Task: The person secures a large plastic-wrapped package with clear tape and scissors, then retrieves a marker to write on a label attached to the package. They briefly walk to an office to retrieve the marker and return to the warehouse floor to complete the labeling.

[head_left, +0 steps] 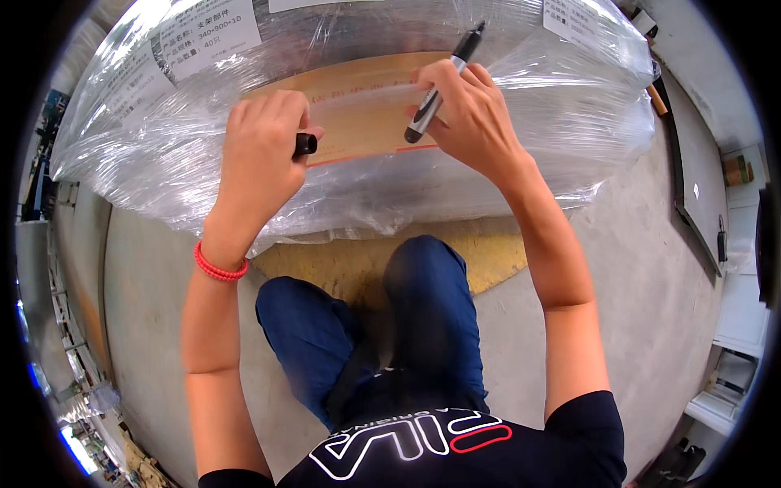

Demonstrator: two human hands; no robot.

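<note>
My left hand (264,142) is closed around a black marker cap (306,144), its open end facing right. My right hand (476,118) grips a grey and black marker (425,114), with its bare black tip pointing up and away. Between the hands lies a tan paper envelope (366,134) with red print, flat against a load wrapped in clear stretch film (561,122). Both hands rest at the envelope's sides. A pale translucent strip (366,93) crosses it from hand to hand; whether my fingers pinch its ends, I cannot tell.
White printed labels (210,37) show under the film at the upper left, and another label (573,20) at the upper right. A yellow board (325,264) lies below the load, by my knees. Dark flat panel (691,179) stands at the right; machinery lines the left edge.
</note>
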